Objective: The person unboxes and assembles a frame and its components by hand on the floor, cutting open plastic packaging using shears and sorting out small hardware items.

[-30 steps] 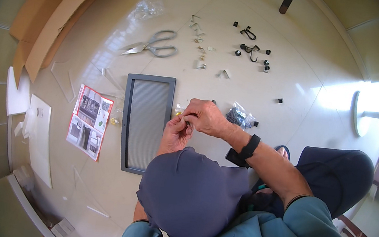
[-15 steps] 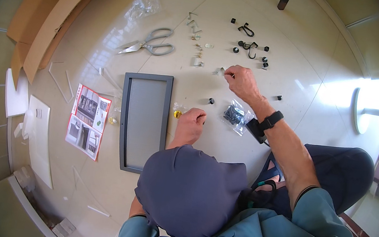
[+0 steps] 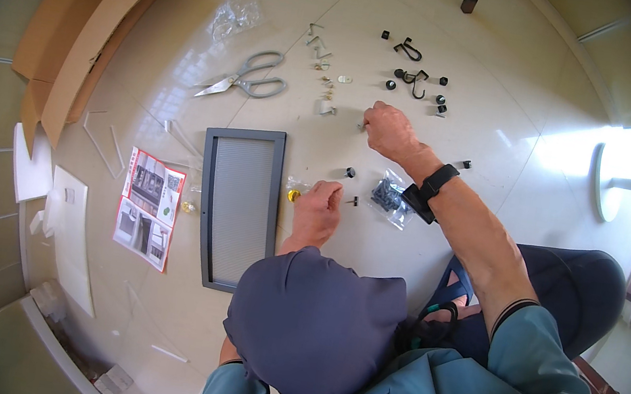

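- Hands well apart: a second ago they met beside the mesh panel (image 3: 239,208); now my right hand (image 3: 392,133) is out over the floor (image 3: 393,249) toward its far edge, while my left hand (image 3: 316,212) stays near the panel's right edge.
- Right fingertips are drawn together at a small metal piece (image 3: 360,127); most of it is hidden, so I cannot tell whether they pinch or only touch it.
- Left fingers are curled in; I cannot tell whether they hold anything.
- Just right of them, a small black piece (image 3: 353,200) now lies in plain view, apart from the hand; a round black cap (image 3: 350,173) sits just beyond.
- To me that reads as a break in close two-handed work, with loose parts being handled singly.
- Metal brackets (image 3: 327,107) and black hooks (image 3: 409,50) lie toward the floor's far edge; the panel lies flat left of my left hand.
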A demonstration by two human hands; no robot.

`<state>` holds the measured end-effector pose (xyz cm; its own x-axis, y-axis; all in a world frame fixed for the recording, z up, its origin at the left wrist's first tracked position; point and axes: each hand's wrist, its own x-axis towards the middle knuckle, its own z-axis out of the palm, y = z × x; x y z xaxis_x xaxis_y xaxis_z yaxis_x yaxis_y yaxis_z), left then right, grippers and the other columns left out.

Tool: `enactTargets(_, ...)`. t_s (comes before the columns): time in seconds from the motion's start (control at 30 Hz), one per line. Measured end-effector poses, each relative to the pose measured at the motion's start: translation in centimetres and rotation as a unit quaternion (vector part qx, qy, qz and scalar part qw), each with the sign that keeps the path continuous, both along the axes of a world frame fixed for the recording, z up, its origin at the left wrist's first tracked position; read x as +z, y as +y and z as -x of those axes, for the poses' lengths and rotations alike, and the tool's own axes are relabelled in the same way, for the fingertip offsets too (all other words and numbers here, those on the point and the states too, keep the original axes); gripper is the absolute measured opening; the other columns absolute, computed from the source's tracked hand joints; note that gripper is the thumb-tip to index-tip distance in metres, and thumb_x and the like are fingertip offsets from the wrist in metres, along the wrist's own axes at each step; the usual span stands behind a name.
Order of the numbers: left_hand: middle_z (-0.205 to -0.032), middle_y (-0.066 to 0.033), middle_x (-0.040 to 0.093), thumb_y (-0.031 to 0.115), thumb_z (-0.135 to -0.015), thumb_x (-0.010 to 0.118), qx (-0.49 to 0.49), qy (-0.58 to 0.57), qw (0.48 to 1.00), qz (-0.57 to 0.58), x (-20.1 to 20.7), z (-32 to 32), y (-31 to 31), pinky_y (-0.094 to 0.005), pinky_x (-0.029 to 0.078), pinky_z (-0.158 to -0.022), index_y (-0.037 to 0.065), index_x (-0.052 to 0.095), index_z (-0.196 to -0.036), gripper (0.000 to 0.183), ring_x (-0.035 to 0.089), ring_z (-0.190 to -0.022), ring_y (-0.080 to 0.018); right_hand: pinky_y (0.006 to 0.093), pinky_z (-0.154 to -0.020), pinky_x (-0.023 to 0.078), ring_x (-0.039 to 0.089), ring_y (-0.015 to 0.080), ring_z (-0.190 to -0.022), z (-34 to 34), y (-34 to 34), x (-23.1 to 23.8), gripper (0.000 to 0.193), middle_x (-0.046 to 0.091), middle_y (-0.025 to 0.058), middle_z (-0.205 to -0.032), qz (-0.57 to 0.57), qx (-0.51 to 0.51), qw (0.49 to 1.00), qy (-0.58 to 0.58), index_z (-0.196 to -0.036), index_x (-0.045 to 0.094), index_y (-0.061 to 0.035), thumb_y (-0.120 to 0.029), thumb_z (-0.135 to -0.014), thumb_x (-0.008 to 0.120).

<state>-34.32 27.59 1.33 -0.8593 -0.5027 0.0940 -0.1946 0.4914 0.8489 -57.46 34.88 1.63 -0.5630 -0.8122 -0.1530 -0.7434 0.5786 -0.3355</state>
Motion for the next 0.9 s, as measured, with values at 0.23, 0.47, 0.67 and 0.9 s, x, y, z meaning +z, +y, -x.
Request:
enactTargets(0.23,-0.075,-0.0046,0.067,0.004,-0.090,0.062,0.152,-0.049,0.933,-0.322,2.6,1.8,-3.4,-0.0274,0.051,-0.056,-0.002,0.068,-0.095,0.009,0.062,-0.061,-0.0125,0.0399,-0.076,0.057,0.069,0.0335,-0.079,0.0,-0.1,0.9,0.016,0.068,0.0208,-0.089,0.057,-0.048,0.993,-0.089,-0.088,0.071,0.0021,-0.008,-0.077,0.064)
enactTargets(0.47,-0.094,-0.0079,0.068,0.005,-0.094,0.060,0.052,0.062,0.922,-0.377,4.9,3.8,-6.2,-0.0263,0.054,-0.064,-0.002,0.068,-0.115,0.023,0.066,-0.078,-0.0149,0.0307,-0.066,0.059,0.067,0.0187,-0.068,-4.7,-1.2,7.3,0.016,0.068,0.0098,-0.079,0.262,-0.185,0.618,-0.717,-0.093,0.069,0.0045,-0.008,-0.085,0.075)
enactTargets(0.67,-0.093,-0.0069,0.066,0.004,-0.094,0.060,-0.009,0.114,0.903,-0.415,5.3,2.7,-8.0,-0.0250,0.053,-0.060,-0.002,0.069,-0.113,0.021,0.064,-0.074,-0.0135,0.0312,-0.069,0.057,0.066,0.0199,-0.071,-6.2,-1.8,8.9,0.015,0.068,0.0103,-0.080,0.244,-0.156,0.535,-0.793,-0.091,0.068,0.0030,-0.010,-0.087,0.074)
enactTargets(0.9,-0.090,-0.0081,0.063,0.007,-0.094,0.063,-0.007,0.123,0.888,-0.442,5.9,1.7,-8.2,-0.0279,0.050,-0.061,-0.005,0.070,-0.101,0.016,0.060,-0.067,-0.0162,0.0303,-0.068,0.056,0.064,0.0177,-0.071,-7.1,-2.0,8.5,0.016,0.067,0.0090,-0.081,0.222,-0.171,0.515,-0.810,-0.093,0.068,0.0030,-0.012,-0.089,0.072)
